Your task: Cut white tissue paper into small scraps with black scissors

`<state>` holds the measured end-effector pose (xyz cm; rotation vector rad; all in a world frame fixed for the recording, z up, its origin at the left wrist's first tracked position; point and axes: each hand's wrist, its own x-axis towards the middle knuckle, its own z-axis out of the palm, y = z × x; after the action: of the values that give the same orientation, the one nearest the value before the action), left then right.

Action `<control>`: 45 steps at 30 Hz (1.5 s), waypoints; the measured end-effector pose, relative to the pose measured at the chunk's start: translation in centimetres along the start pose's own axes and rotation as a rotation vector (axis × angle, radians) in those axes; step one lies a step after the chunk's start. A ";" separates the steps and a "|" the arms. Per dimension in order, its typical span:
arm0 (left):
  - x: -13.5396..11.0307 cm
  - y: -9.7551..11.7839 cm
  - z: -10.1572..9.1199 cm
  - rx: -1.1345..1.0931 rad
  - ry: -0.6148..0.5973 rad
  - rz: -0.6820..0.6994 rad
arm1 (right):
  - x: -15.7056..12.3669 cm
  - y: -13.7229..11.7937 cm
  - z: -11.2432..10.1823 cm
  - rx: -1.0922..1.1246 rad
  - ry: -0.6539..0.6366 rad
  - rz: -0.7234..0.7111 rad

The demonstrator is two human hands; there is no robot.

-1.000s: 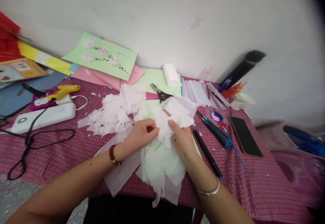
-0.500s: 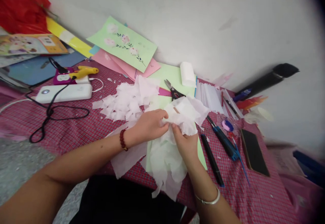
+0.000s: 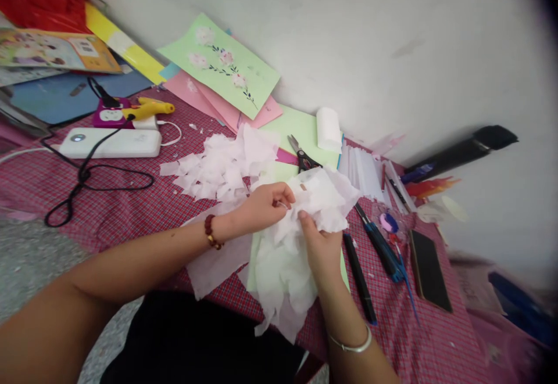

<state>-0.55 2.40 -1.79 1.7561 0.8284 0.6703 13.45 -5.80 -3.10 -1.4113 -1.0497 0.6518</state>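
Observation:
My left hand [image 3: 268, 207], with a dark red bead bracelet at the wrist, pinches a small twist of thin white paper between thumb and fingers. Across from it, my right hand [image 3: 322, 250] grips a bunch of torn white tissue paper [image 3: 329, 195], thumb on top and fingers hidden underneath. Long ragged strips of tissue [image 3: 285, 282] hang below the hands, over a light green sheet and past the table edge. A pile of cut tissue pieces [image 3: 213, 166] lies to the left. Just beyond the bunch rest black-handled scissors [image 3: 305, 156].
On the checked red cloth [image 3: 187, 134] lie a white power bank [image 3: 113, 143] with black cable, a yellow glue gun [image 3: 150, 108], a black marker [image 3: 360, 279], a blue-black cutter [image 3: 381, 247] and a phone [image 3: 430, 271]. A flower-painted green card [image 3: 222, 64] leans by the wall.
My left hand has lifted slightly, its fingers opening a little around the paper twist and drawing away from my right thumb. The view has shifted a little.

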 end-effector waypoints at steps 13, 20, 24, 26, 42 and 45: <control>-0.4 1.3 -0.4 0.496 0.011 0.082 | 0.0 -1.2 0.0 0.034 0.041 -0.017; -0.4 0.7 -0.4 0.458 0.018 0.161 | 0.4 0.1 -0.6 0.119 0.087 0.078; -1.0 1.3 -0.7 0.518 0.192 0.435 | 0.6 0.5 -0.6 0.218 0.083 0.107; -1.4 1.7 -0.6 0.553 0.173 0.567 | 0.7 0.4 -0.5 0.226 0.066 0.089; -0.5 0.1 0.2 0.408 0.098 0.461 | 0.8 0.0 -0.7 0.308 -0.053 0.344; -0.6 0.4 0.2 0.428 0.176 0.459 | 0.7 -0.2 -0.7 0.389 -0.123 0.385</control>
<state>-0.64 1.71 -1.53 2.3376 0.7249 1.0155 14.31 -5.50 -2.67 -1.2456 -0.6952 1.1692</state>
